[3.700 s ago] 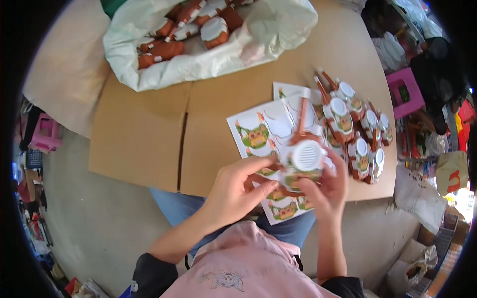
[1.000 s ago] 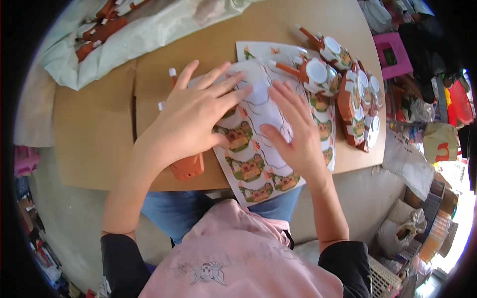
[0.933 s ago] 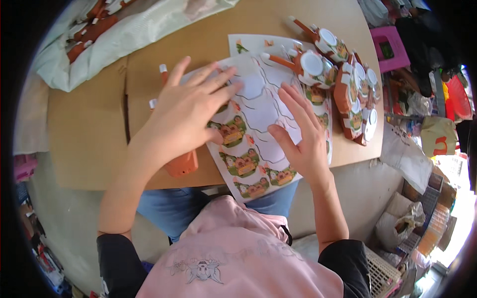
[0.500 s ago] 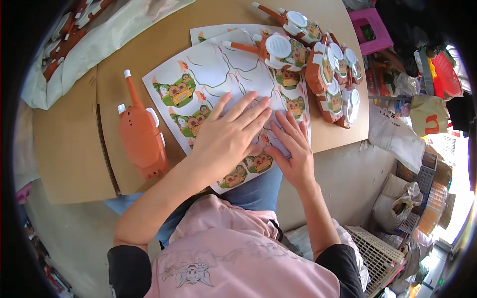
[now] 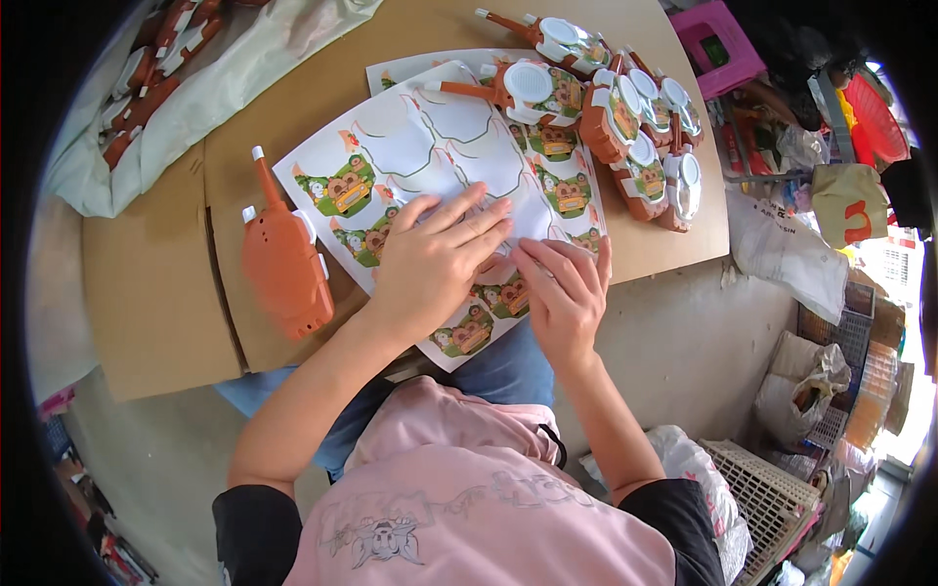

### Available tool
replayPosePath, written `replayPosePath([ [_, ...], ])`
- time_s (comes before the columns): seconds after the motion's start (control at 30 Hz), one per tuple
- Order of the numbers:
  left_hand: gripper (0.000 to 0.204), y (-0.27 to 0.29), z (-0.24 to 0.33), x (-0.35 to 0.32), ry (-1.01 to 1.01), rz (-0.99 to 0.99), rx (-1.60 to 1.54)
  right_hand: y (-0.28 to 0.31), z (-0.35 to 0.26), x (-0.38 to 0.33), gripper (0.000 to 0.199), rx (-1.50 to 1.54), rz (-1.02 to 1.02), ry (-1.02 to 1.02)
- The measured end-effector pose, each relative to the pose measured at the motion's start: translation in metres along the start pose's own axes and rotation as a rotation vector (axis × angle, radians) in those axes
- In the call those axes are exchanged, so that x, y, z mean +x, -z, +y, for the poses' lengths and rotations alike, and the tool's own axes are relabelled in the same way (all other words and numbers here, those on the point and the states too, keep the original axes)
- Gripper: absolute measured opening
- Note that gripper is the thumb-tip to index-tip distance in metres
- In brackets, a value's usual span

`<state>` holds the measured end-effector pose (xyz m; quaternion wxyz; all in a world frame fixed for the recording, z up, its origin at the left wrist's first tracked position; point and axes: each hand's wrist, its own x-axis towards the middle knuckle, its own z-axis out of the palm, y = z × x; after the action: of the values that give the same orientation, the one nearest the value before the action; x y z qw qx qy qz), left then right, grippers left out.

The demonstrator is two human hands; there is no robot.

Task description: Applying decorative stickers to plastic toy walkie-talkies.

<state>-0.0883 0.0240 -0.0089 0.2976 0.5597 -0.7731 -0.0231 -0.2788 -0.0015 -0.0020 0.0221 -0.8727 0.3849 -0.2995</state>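
A sheet of stickers lies at an angle on the cardboard-topped table, with several printed bear-and-bus stickers left on it and blank spots with cut outlines. My left hand rests flat on its middle, fingers stretched out and slightly apart. Beside it, my right hand has curled fingers, thumb and index fingertip close together at the sheet; whatever they pinch is hidden. To the left of the sheet lies an orange toy walkie-talkie with a white-tipped antenna, back side up.
Several toy walkie-talkies with white round speakers and stickers cluster at the table's right. A white sack holding more stands at the far left. The cardboard tabletop has a seam. Right of the table are a pink stool and a plastic crate.
My right hand has gone from spread fingers to curled ones pinching at the sheet. My left hand has shifted slightly and stays flat. The whole view has tilted a little.
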Motion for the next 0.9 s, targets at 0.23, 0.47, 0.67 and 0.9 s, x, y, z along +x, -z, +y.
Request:
replayPosePath([
  [0.23, 0.065, 0.012, 0.003, 0.002, -0.011, -0.182, 0.101, 0.015, -0.002, -0.015, 0.053, 0.090, -0.114, -0.147],
  [0.47, 0.087, 0.011, 0.003, 0.000, 0.028, -0.146, -0.053, 0.025, -0.001, -0.003, 0.038, 0.027, -0.227, 0.070],
  [0.67, 0.075, 0.009, 0.001, -0.005, 0.001, -0.092, -0.020, 0.019, 0.000, 0.015, 0.031, 0.045, -0.250, -0.065],
  [0.9, 0.085, 0.011, 0.000, -0.005, 0.009, -0.120, -0.049, 0.027, -0.007, 0.007, 0.025, 0.060, -0.230, 0.070],
])
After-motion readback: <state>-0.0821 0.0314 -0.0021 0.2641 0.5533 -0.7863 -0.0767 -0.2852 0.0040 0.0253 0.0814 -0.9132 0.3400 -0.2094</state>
